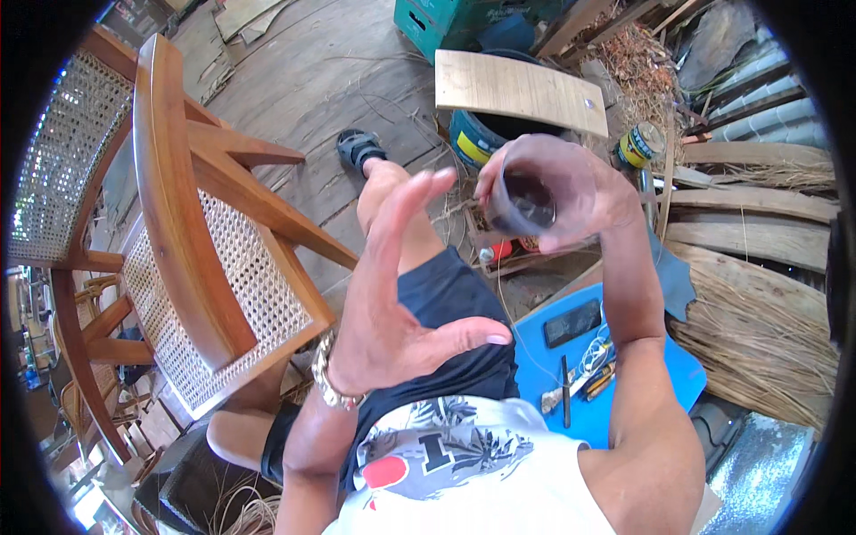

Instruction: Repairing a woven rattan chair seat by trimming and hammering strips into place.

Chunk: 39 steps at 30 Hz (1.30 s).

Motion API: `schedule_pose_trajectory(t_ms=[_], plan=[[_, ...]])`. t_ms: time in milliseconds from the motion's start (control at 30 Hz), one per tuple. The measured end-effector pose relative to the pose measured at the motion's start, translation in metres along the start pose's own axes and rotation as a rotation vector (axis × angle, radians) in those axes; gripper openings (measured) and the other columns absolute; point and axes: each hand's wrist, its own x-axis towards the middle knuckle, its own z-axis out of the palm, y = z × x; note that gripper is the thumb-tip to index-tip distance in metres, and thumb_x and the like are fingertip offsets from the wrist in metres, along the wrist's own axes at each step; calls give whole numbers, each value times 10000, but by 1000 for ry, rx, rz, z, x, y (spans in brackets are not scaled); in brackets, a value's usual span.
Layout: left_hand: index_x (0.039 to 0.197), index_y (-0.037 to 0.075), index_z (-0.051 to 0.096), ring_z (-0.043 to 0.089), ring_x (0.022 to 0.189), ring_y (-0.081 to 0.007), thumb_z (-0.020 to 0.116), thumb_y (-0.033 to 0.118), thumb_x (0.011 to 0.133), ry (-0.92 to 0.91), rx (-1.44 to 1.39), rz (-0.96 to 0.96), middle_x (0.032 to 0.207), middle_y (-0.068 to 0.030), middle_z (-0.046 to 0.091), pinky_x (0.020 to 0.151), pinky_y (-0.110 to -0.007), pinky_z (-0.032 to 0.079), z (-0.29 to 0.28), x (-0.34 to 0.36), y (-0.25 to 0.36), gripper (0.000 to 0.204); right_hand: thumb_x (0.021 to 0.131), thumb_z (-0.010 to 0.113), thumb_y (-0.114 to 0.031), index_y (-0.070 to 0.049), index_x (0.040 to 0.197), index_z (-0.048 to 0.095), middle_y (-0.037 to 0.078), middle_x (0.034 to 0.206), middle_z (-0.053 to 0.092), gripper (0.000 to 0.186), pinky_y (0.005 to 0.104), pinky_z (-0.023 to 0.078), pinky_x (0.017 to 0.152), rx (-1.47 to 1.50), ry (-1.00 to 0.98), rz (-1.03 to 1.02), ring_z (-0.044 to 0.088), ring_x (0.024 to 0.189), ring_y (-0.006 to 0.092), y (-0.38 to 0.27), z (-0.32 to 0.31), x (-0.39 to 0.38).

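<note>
My right hand (608, 198) is wrapped around a clear drinking glass (535, 189), tilted and slightly blurred, with dark liquid low inside it. In front of my chest my left hand (388, 325) is raised and holds nothing, its thumb spread from the stretched fingers. A bracelet circles the left wrist. Close by on the left stands a wooden chair (165, 192) with a woven cane seat (209, 299) and a woven back.
To my right a blue tabletop (655, 388) bears a phone (572, 323), a white cable and several slim tools. A curved board (517, 89) lies across a dark bucket (481, 147). Bundled fibre strands (758, 312), a yellow can (639, 143) and a green crate (426, 31) stand around.
</note>
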Motion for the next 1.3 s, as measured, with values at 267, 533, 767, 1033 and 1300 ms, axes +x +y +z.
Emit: schedule_pose_trajectory(t_ms=[267, 533, 767, 1033, 1300], plan=[[1430, 31, 586, 628, 1196, -244, 782, 366, 923, -298, -260, 28, 1368, -125, 656, 987, -359, 459, -26, 1, 51, 639, 743, 938, -211, 16, 1324, 597, 85, 1149, 698, 710, 329, 542, 898, 196, -398, 122, 661, 1035, 160, -19, 66, 6], [1041, 160, 724, 636, 732, -235, 824, 178, 777, -448, 437, 398, 1060, -29, 671, 669, -371, 518, -38, 1, 79, 284, 753, 936, -170, -36, 1069, 694, 37, 953, 690, 420, 294, 528, 799, 208, -649, 175, 652, 917, 136, -18, 97, 28], [1047, 91, 725, 717, 725, -247, 794, 49, 812, -451, 378, 267, 939, -68, 694, 574, -343, 554, -45, -9, 82, 249, 740, 942, -173, -49, 1072, 719, 8, 926, 706, 419, 295, 534, 804, 120, -580, 153, 668, 914, 129, -11, 101, 30], [990, 22, 740, 671, 630, -217, 770, 21, 872, -165, 418, 137, 772, -85, 666, 552, -311, 519, -48, -21, 90, 121, 702, 935, -142, -34, 1290, 670, 39, 1109, 730, 654, 336, 558, 874, 50, -410, 102, 687, 1025, 128, -14, 93, 28], [850, 39, 654, 568, 550, -241, 759, 32, 844, -52, 463, -261, 701, -92, 570, 492, -359, 420, -64, -69, 123, 106, 689, 952, -209, -28, 1352, 638, 100, 1246, 689, 756, 360, 562, 899, -191, -294, -117, 677, 1095, 177, -35, 73, 32]])
